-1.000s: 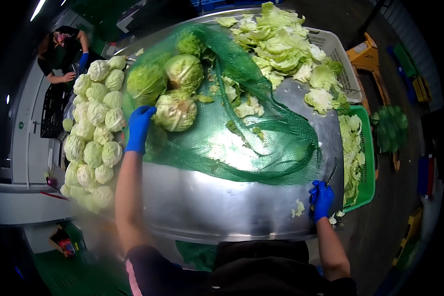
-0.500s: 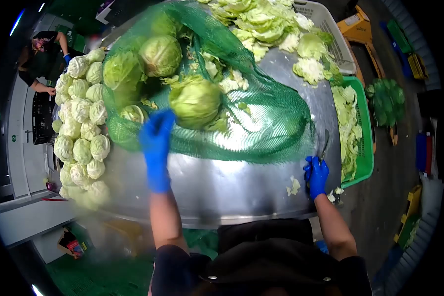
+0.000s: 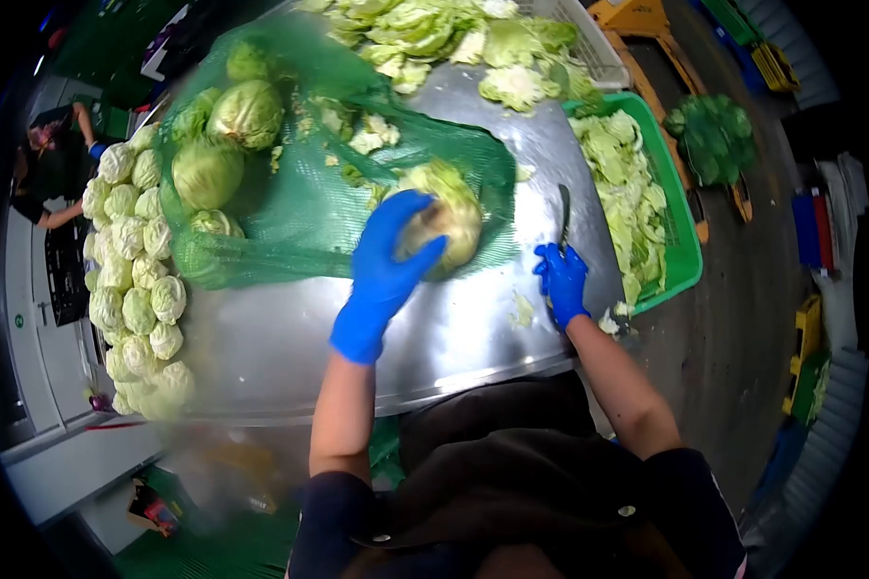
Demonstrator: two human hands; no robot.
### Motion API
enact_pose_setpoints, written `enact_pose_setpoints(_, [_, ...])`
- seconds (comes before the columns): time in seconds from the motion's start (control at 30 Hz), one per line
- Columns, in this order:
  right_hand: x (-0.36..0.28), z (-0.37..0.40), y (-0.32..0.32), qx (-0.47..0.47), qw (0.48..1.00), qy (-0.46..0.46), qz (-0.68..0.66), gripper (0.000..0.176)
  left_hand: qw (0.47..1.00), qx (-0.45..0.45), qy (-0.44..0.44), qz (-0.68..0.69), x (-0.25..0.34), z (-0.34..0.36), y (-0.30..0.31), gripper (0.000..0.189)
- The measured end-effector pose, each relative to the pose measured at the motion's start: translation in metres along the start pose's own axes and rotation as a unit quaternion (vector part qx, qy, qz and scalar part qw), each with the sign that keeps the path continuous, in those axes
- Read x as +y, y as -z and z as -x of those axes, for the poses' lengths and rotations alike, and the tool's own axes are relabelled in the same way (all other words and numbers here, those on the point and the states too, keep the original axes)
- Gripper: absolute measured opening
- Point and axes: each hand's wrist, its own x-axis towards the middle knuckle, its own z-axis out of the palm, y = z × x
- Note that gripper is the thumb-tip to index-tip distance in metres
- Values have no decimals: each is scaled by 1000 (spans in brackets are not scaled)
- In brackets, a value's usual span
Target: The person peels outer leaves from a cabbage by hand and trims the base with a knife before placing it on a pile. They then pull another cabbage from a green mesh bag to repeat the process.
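Observation:
My left hand (image 3: 388, 265), in a blue glove, has its thumb and fingers spread around the near left side of a cabbage (image 3: 457, 224). Pale brown shows on the part of the cabbage between them. This cabbage sits at the right end of a green mesh sack (image 3: 309, 207) lying on the metal table (image 3: 434, 333). To the right, my gloved right hand (image 3: 563, 282) is closed on a knife (image 3: 565, 214), its dark, thin blade pointing away from me. Several more cabbages (image 3: 246, 114) rest at the sack's left end, with leaf scraps beside them.
Stacked trimmed cabbages (image 3: 130, 236) line the table's left edge. Loose leaves (image 3: 425, 34) lie at the back by a pale crate (image 3: 589, 39). A green crate (image 3: 687, 253) of leaves stands right, before a pallet jack (image 3: 637, 19). Another person (image 3: 53, 159) is at far left.
My left hand has moved right and come onto the cabbage, which now lies farther right on the sack. The right hand still holds the knife. The whole view has shifted.

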Motion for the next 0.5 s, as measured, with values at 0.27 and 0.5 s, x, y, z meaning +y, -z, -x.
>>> enact_pose_setpoints(0.27, [-12, 4, 23, -113, 993, -30, 33, 17, 982, -82, 77, 150, -33, 64, -32, 74])
enact_pose_setpoints(0.5, [-32, 32, 52, -151, 982, -98, -63, 22, 964, -69, 121, 227, 4, 86, -95, 86])
